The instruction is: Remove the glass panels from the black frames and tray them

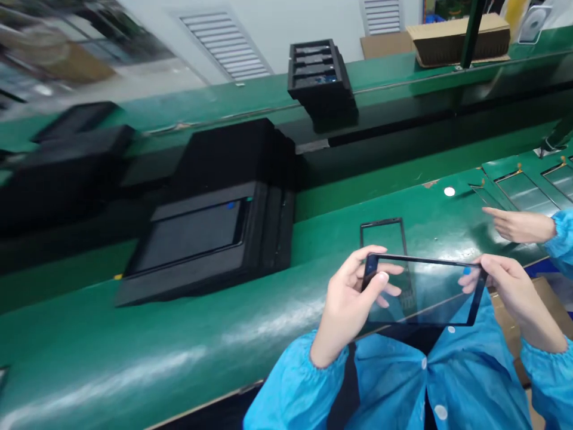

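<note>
Head view: three black tray stacks (210, 239) stand at 9 to 12 o'clock on the green tabletop (111, 352). The left hand (347, 307) and right hand (519, 295) pinch opposite short edges of one black-framed glass panel (425, 291) at 5 o'clock; it looks light, stiff, slippery and fragile, so the frame edges suit holding. One second panel (382, 236) lies at 3 o'clock, beside a co-worker's hand (521, 224).

Worn on the head, facing forward and down over a green workbench (134, 340) from its near edge. Tilted, with the bench aslant across the frame. Very close above the left hand (351, 304) and right hand (519, 298) at lower centre and right; farther from a wall (286, 30) along the top.
</note>
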